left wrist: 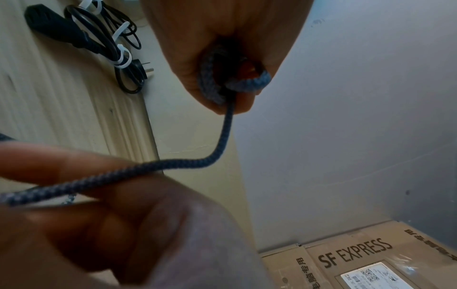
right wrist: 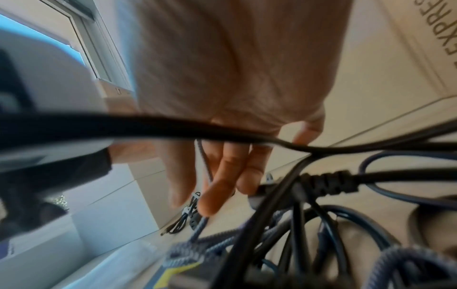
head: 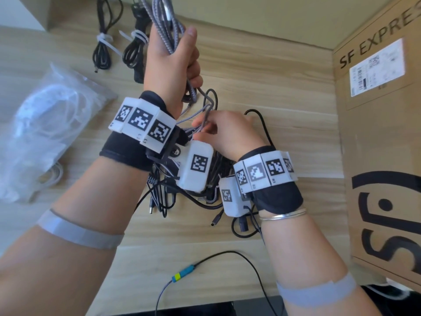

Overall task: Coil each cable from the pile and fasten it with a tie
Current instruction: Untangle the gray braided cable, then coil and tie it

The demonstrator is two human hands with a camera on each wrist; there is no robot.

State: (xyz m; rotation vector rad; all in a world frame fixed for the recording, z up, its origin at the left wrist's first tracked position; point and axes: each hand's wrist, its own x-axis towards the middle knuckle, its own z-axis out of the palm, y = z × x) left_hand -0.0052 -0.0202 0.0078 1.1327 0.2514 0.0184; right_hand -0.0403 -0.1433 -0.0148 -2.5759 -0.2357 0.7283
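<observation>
Left hand (head: 175, 58): fist wrapped round braided cable (head: 167, 26) loops, raised above wooden desk (head: 284, 92).
Right hand (head: 230, 133): pinching trailing braid over cable pile (head: 182, 190).
Edges: SF Express box (head: 382, 133) right, bag of ties (head: 45, 124) left.

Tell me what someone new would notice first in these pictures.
First, the left hand raised mid-frame, gripping a coil of grey braided cable, while the right hand pinches its loose strand just below. Next, the tangled pile of black cables under the wrists, and the SF Express box at right.
</observation>
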